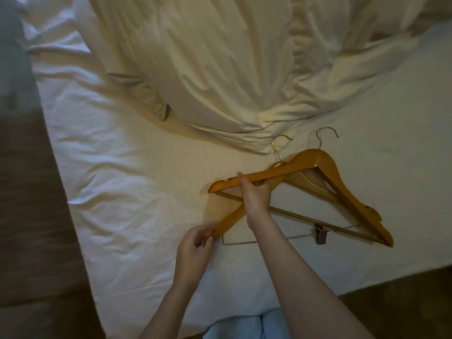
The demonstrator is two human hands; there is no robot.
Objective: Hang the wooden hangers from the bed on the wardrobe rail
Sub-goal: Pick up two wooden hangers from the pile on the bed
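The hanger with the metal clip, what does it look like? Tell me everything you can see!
The hanger with the metal clip looks like shiny orange-brown wood. It has a silver hook on top and a thin metal bar below, with one clip showing. It rests on the white sheet, mostly under the other wooden hanger, which crosses over it. The left hand pinches its lower-left end; the right hand grips the other hanger.

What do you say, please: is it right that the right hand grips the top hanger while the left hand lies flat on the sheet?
Not quite. The right hand does grip the top hanger, but the left hand pinches the end of the lower hanger, as the head view shows.
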